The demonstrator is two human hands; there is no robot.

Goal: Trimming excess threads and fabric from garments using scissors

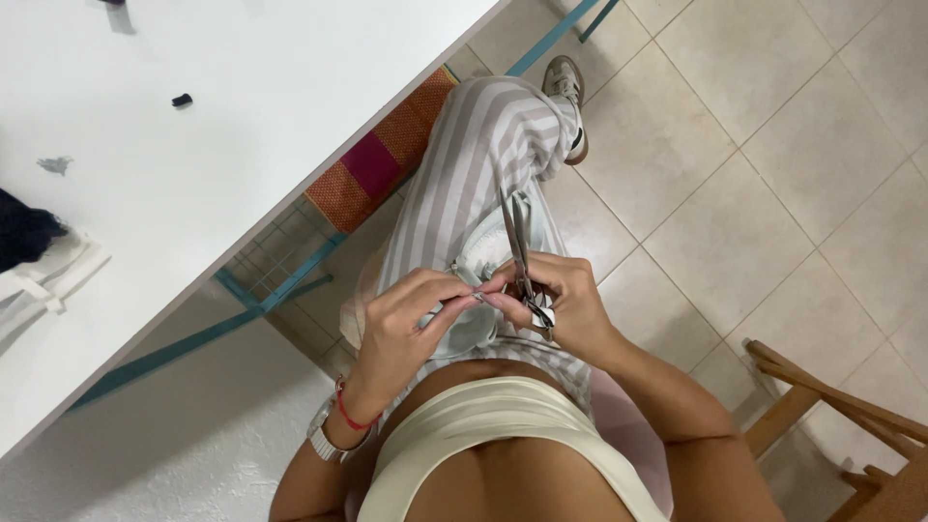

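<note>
My left hand [411, 324], with a watch and a red cord at the wrist, pinches a small pale grey-green cloth [471, 327] that lies on my lap. My right hand [570, 302] grips a pair of metal scissors [519, 242], whose blades point away from me over my striped trousers [474, 164]. The fingertips of both hands meet at the edge of the cloth, right by the scissors' pivot. Whether the blades touch the cloth is hidden by my fingers.
A white table [193, 126] fills the upper left, carrying small dark scraps [182, 100], a dark cloth [24, 232] and white fabric strips [58, 275]. Under it stands a teal frame with an orange and magenta woven cushion [382, 159]. A wooden chair [841, 416] stands at the lower right on the tiled floor.
</note>
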